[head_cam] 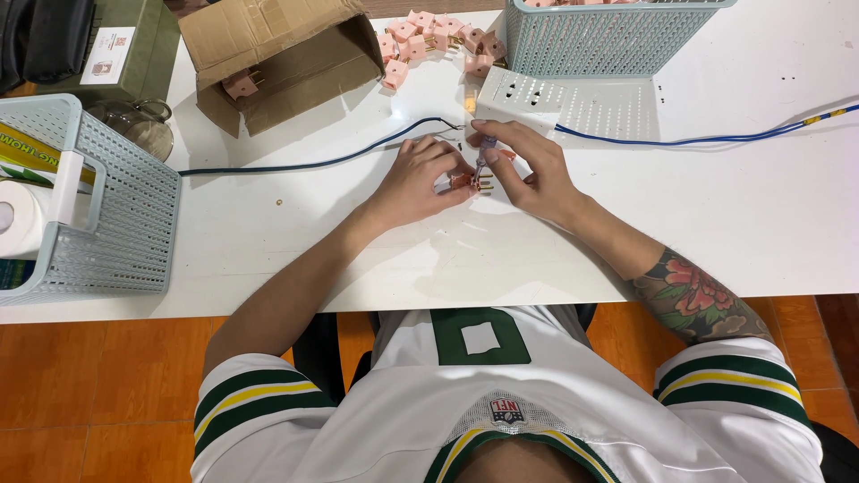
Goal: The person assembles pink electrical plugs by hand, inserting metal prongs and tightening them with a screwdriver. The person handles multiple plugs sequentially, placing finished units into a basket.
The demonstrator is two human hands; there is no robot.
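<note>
— Looking down on a white table (pixel 268 241) over an orange tiled floor (pixel 98 385), what's on the far left?

— A pale blue mesh basket (pixel 125 224) at the table's left edge, a white paper roll (pixel 22 219) and a green-and-yellow package inside it. Behind that sits an olive-green box (pixel 134 45) with a white square label on top, and a glass lid (pixel 143 125) just beside it.

— And moving along?

— An open brown cardboard box (pixel 286 63) lying on its side, one pink plug adapter (pixel 240 83) in its mouth. A dark cable (pixel 313 161) runs across the table toward the hands.

— The hands themselves?

— Left hand (pixel 416 183) curled, fingertips pinched on a small pink plug piece with metal prongs (pixel 467 182), at mid-table near the front edge. Right hand (pixel 528 174) closed around a thin screwdriver (pixel 483 154), tip down on that piece. The right forearm carries a flower tattoo.

— Behind them?

— A white socket block (pixel 537 103) just beyond the fingers, a heap of pink plug pieces (pixel 438 40), then a second pale blue basket (pixel 599 36). A blue cable (pixel 716 136) trails off to the right edge.
</note>
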